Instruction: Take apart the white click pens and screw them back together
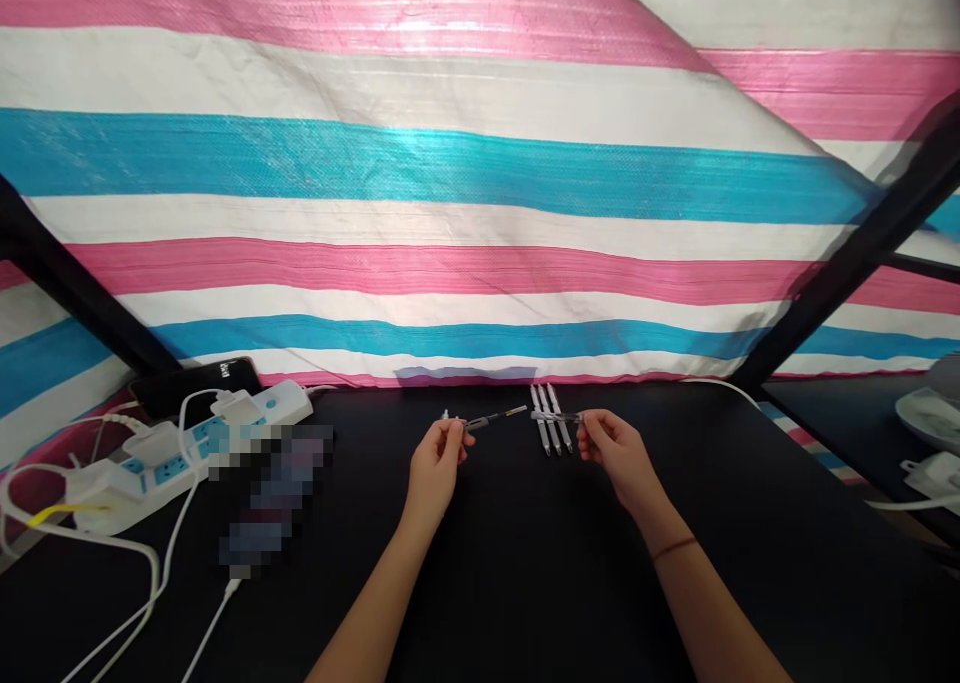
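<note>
My left hand [441, 455] is closed in a pinch around a pen part with a slim dark pen refill [504, 414] sticking out to the right. The refill ends in a pale tip. My right hand [616, 451] pinches a clear pen barrel [556, 417] that points left, toward the refill. A gap separates the two parts. Behind the barrel, several white pens [550, 433] lie side by side on the black table [517, 563]. A small pale piece [445, 415] shows just above my left fingers; its kind I cannot make out.
A white power strip [184, 460] with plugs and tangled white cables [174, 533] occupies the left side. Near it are a dark phone [196, 387] and a blurred-out object [274, 503]. Striped sheeting [450, 263] hangs behind the table, between black posts [817, 283].
</note>
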Available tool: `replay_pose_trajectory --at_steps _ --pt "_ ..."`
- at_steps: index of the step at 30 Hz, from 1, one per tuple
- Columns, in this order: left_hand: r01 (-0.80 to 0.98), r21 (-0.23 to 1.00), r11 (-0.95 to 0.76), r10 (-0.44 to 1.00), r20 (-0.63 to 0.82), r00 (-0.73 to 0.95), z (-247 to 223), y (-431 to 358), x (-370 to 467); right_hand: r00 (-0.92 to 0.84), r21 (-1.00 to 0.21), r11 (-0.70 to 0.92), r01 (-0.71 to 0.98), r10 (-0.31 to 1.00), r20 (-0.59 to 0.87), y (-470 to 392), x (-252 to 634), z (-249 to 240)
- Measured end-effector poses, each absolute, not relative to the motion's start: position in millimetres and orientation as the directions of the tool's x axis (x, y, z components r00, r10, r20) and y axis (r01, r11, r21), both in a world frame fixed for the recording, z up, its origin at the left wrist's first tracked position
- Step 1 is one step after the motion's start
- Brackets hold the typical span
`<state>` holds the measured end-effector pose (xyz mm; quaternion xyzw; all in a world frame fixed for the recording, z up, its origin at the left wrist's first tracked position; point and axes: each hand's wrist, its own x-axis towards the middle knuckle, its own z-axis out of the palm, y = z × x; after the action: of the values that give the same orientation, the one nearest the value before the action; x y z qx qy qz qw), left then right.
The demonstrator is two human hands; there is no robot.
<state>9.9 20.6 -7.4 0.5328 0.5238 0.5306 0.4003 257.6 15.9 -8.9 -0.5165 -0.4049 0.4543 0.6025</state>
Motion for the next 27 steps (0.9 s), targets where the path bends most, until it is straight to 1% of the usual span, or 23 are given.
replay_pose_trajectory --at_steps 3,7,12,16,24,27 --pt "0.168 0.975 -0.143 0.976 0.168 -0.141 -7.8 21.0 8.7 0.272 -0.987 0.05 -0.15 0.962 0.008 16.6 259.3 -11.4" --pt "0.127 0.982 -0.139 0.976 0.157 -0.15 -9.2 22.4 7.3 0.257 -0.986 0.058 -0.155 0.966 0.016 16.7 260.3 -10.5" --pt "0.1 0.987 -0.124 0.981 0.138 -0.14 -10.5 23.3 6.7 0.283 -0.994 0.104 -0.042 0.955 0.088 16.7 260.5 -7.0" --pt "0.136 0.98 -0.142 0.98 0.159 -0.119 -13.2 24.2 6.4 0.283 -0.991 0.131 0.017 0.95 0.13 17.0 261.5 -7.5" --pt "0.264 0.949 -0.175 0.978 0.198 -0.061 -15.1 21.4 7.8 0.259 -0.989 0.14 0.044 0.955 0.147 15.9 258.9 -6.7" --pt "0.276 0.943 -0.188 0.977 0.207 -0.042 -14.6 19.5 10.0 0.228 -0.988 0.148 0.052 0.961 0.156 15.2 258.5 -8.8"
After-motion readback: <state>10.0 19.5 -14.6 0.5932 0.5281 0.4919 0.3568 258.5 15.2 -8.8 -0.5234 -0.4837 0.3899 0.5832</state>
